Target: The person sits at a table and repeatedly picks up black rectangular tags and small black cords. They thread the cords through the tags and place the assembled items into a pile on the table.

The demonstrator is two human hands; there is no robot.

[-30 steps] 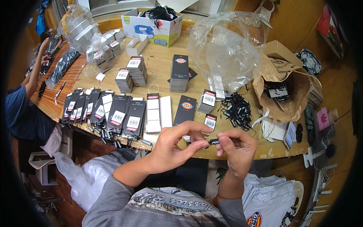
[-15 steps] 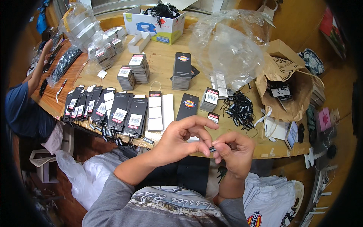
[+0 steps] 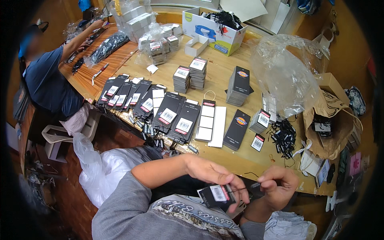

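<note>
My left hand (image 3: 214, 176) pinches a black hang tag (image 3: 216, 195) below the table's (image 3: 224, 76) near edge while my right hand (image 3: 278, 186) pinches its black string loop (image 3: 244, 188), with rows finished and a loop pile (image 3: 283, 137) left, I judge.

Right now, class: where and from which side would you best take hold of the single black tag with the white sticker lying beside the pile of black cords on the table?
Take the black tag by its long edges, probably from the near table edge. It lies flat and alone there, with the pile of cords crowding its right side.
</note>
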